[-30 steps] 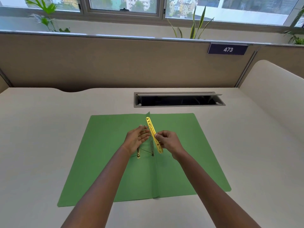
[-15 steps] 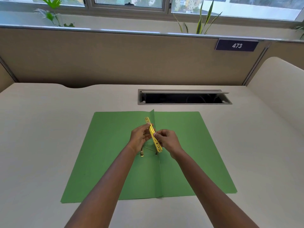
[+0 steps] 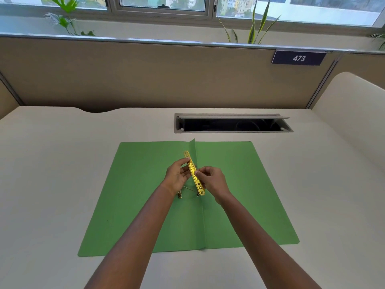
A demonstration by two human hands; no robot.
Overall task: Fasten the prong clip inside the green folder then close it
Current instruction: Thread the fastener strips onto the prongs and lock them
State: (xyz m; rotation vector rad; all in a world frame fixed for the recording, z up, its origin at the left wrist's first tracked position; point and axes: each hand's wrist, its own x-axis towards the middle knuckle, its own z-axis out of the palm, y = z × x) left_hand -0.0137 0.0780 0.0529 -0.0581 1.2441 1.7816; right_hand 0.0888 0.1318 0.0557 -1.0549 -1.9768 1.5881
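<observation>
Your two hands meet on one yellow metal clip bar [image 3: 194,174]. Your right hand [image 3: 212,180] pinches the bar about midway between thumb and fingertips, its other fingers curled in. Your left hand [image 3: 177,177] is half open, fingers spread loosely, with its fingertips touching the bar's left side near the upper end. The bar stands tilted on edge, its far end higher, its near end low beside your right wrist.

Just under the grip, two thin metal prongs [image 3: 188,189] rise from the fold, and one small yellow end piece [image 3: 179,194] lies just left of them below your left wrist.

All of this sits over the centre crease of one green folder [image 3: 239,195], which lies open and flat on the counter [image 3: 52,174], both leaves spread to either side of your hands. The crease lifts slightly at the far edge.

Beyond the grip, one open cable hatch [image 3: 233,123] is set into the counter, apart from the folder.
</observation>
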